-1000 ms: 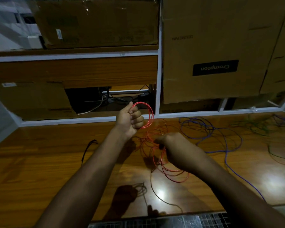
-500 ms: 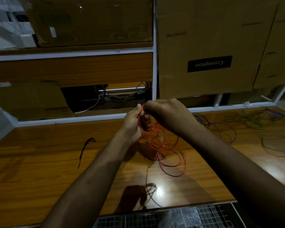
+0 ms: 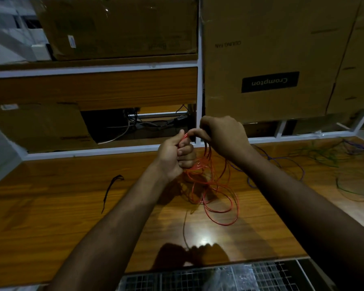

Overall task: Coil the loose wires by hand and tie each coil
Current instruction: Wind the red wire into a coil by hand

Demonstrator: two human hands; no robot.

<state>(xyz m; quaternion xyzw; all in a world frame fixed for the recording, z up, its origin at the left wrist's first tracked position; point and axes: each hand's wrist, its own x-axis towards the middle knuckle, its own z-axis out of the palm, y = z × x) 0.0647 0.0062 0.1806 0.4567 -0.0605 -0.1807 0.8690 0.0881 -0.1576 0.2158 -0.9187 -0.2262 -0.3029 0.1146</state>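
A thin red wire [image 3: 213, 186] hangs in loose loops above the wooden table [image 3: 51, 206], its lowest loops resting on the surface. My left hand [image 3: 173, 156] is closed in a fist around the gathered red loops. My right hand [image 3: 223, 137] is right beside it, above the fist, pinching a strand of the same red wire at the top of the coil. A loose blue wire [image 3: 286, 162] sprawls on the table behind my right forearm. A green wire [image 3: 328, 156] lies tangled at the far right.
A short black tie [image 3: 110, 189] lies on the table to the left. Cardboard boxes [image 3: 271, 59] fill the white-framed shelving behind the table. A wire grid [image 3: 229, 276] sits at the near edge. Cables lie in the dark shelf gap [image 3: 145, 124].
My right hand rose from the loose loops on the table up to my left hand, bringing a strand of red wire to the coil. The coil in my left fist has more loops.
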